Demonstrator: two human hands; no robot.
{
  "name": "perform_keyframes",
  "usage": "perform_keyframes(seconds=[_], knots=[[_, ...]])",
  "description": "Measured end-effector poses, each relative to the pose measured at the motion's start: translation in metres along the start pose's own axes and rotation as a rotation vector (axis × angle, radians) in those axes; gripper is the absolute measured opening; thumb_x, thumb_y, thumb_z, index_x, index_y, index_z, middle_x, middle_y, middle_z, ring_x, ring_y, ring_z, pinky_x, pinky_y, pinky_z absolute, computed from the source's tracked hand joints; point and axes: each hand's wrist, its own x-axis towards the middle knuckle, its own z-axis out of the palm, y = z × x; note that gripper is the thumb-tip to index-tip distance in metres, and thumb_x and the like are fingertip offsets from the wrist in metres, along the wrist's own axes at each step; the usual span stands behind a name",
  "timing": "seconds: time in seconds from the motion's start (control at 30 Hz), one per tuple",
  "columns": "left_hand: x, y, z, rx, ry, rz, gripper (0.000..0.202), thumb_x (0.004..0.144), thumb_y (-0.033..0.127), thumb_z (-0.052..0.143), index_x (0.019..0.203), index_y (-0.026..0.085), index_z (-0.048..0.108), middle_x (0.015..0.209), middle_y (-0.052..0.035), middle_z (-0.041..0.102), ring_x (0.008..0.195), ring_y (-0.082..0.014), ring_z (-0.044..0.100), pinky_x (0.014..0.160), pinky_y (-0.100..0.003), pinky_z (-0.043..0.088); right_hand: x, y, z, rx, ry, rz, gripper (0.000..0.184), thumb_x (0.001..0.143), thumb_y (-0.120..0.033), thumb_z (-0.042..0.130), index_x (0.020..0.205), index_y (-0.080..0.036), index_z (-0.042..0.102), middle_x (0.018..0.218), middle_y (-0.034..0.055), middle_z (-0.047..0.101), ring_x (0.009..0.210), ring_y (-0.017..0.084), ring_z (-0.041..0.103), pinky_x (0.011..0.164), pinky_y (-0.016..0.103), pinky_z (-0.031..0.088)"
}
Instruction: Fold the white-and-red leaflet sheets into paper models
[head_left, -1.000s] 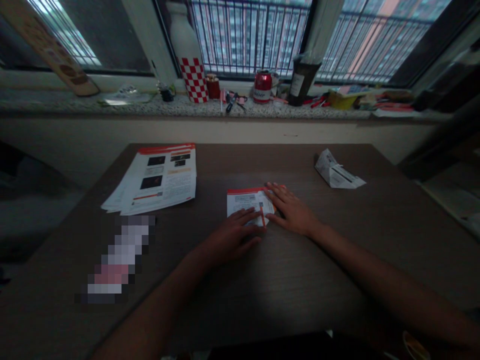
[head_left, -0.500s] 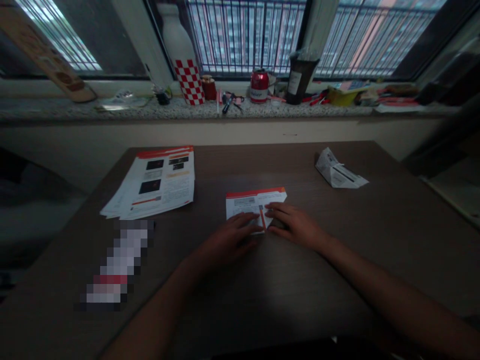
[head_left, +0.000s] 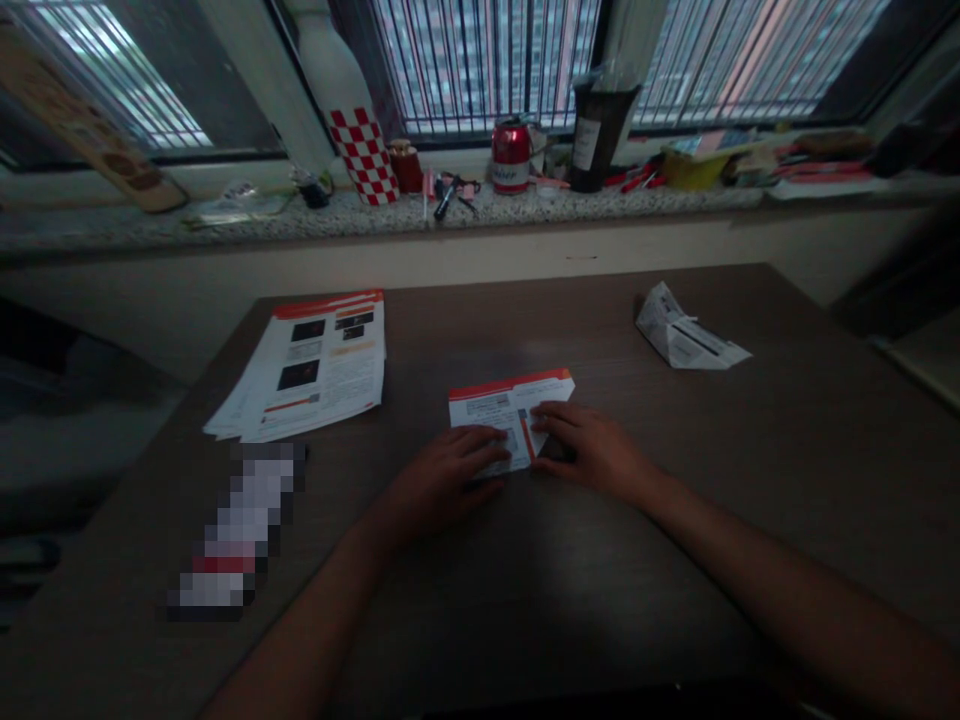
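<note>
A folded sheet of printed paper [head_left: 480, 408] with an orange-red band along its far edge lies on the brown table. Its right part is folded over, so an orange strip runs down near the middle, and the upper right corner is slanted. My left hand [head_left: 454, 468] rests on the left lower part of this sheet, fingers stretched out and flat. On the right-hand flap lie the fingertips of my right hand [head_left: 592, 445], with the thumb apart from them near the lower edge. Both hands cover parts of the sheet.
A stack of printed sheets [head_left: 322, 375] lies at the table's left, with a pixelated object [head_left: 236, 530] nearer me. A folded paper piece [head_left: 686, 340] stands at the right back. The windowsill holds a checkered bottle [head_left: 364, 150], a red can [head_left: 511, 158] and a dark cup [head_left: 596, 140].
My left hand has slid a little left across the sheet, uncovering more of its lower middle. My right hand has stayed nearly in place. The camera view has tilted slightly.
</note>
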Motion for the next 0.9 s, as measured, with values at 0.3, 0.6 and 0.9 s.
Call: perform_keyframes(seconds=[0.3, 0.6, 0.9], knots=[[0.002, -0.005, 0.003, 0.067, 0.066, 0.058, 0.025, 0.1, 0.02, 0.064, 0.123, 0.026, 0.07, 0.143, -0.0072, 0.066, 0.13, -0.0287, 0.063, 0.109, -0.049, 0.053, -0.006, 0.006, -0.002, 0.052, -0.05, -0.145, 0.039, 0.101, -0.043, 0.066, 0.133, -0.022, 0.069, 0.155, 0.0153, 0.056, 0.148, 0.035, 0.047, 0.117, 0.058, 0.045], [-0.003, -0.015, -0.005, 0.015, 0.091, 0.071, 0.022, 0.106, 0.029, 0.059, 0.126, 0.025, 0.068, 0.135, -0.0074, 0.071, 0.118, -0.0237, 0.072, 0.096, -0.039, 0.062, -0.008, 0.01, -0.01, 0.095, -0.163, -0.236, 0.039, 0.105, -0.039, 0.06, 0.139, -0.021, 0.065, 0.157, 0.0091, 0.057, 0.157, 0.035, 0.033, 0.127, 0.059, 0.032], [-0.005, -0.018, -0.013, 0.004, 0.127, -0.045, 0.016, 0.106, 0.029, 0.057, 0.117, 0.024, 0.068, 0.111, -0.0058, 0.075, 0.096, -0.0214, 0.075, 0.083, -0.036, 0.063, -0.009, 0.006, -0.015, 0.07, -0.226, -0.279, 0.038, 0.105, -0.04, 0.06, 0.141, -0.027, 0.065, 0.166, 0.0072, 0.045, 0.159, 0.038, 0.025, 0.128, 0.061, 0.027]])
